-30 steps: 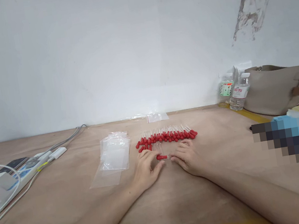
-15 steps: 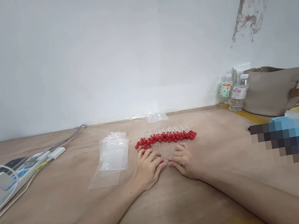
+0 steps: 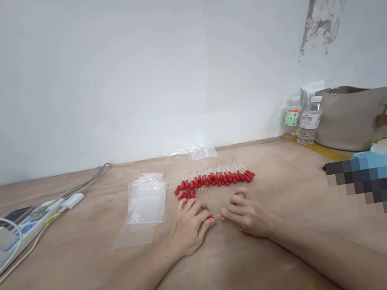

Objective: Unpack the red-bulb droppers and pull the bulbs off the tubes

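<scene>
Between my hands, near the middle of the table, lies a dropper (image 3: 217, 216) with a clear thin tube and a red bulb. The fingers of my left hand (image 3: 192, 223) are closed on its red end, which they mostly cover. My right hand (image 3: 247, 213) is closed too, its thumb and fingertips pinching the tube's other end. Several clear glass tubes (image 3: 204, 197) lie just beyond the left fingertips. Behind both hands is a long row of droppers (image 3: 217, 179), red bulbs facing me and tubes pointing to the wall.
Clear zip bags (image 3: 146, 204) lie to the left of the row, and another small bag (image 3: 203, 153) lies by the wall. A power strip (image 3: 31, 222) with cables is at far left. On the right stand water bottles (image 3: 309, 121), a grey handbag (image 3: 354, 117) and a blue packet (image 3: 376, 162).
My right hand has shifted slightly right and towards me, so more of the dropper's tube shows between the hands. The left hand keeps its grip on the red end.
</scene>
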Tool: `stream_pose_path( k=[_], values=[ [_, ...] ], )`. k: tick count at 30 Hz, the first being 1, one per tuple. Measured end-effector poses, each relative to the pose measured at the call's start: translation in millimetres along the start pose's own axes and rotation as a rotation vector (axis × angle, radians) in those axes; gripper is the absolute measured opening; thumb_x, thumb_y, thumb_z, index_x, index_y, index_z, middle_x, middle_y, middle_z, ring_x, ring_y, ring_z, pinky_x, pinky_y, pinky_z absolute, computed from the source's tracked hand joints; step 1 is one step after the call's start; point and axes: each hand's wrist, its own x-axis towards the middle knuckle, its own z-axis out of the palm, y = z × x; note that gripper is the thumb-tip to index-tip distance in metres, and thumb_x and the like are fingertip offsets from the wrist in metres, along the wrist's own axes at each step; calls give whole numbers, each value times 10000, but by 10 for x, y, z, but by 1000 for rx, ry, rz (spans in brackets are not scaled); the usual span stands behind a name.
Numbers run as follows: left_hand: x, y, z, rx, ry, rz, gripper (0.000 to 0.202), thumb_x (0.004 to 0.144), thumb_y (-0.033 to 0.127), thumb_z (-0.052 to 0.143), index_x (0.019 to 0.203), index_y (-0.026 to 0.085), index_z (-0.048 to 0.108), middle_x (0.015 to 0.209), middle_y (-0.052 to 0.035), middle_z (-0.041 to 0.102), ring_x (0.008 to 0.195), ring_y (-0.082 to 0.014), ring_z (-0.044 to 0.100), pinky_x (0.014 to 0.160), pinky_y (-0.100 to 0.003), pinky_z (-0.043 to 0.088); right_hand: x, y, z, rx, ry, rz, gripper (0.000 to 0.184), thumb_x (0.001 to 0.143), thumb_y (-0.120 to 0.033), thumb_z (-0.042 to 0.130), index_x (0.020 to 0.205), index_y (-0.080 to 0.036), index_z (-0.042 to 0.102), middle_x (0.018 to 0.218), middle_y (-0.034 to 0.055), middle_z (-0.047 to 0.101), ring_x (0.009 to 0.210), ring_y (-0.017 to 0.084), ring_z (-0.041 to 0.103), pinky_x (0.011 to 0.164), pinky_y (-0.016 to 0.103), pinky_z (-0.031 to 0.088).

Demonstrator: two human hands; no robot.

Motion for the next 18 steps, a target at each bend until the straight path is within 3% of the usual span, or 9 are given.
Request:
stream_pose_path(
  k=[14, 18],
  values=[
    [-74, 3, -22, -122, -25, 0, 258, 875, 275, 362, 758, 198, 579, 847, -30, 576, 823, -163, 460, 795, -345, 319, -48, 0, -3, 72, 31, -30, 192, 867, -167, 396, 914, -229, 571, 590, -25, 539, 671, 111, 456, 718, 331, 284],
    [-128, -101, -50, -189, -7, -95, 276, 880, 270, 344, 737, 191, 566, 812, -28, 559, 810, -159, 474, 782, -327, 356, -131, 126, -62, 46, 57, 15, 210, 867, -176, 390, 896, -231, 590, 616, -10, 567, 677, 119, 464, 708, 328, 278]
  ],
)
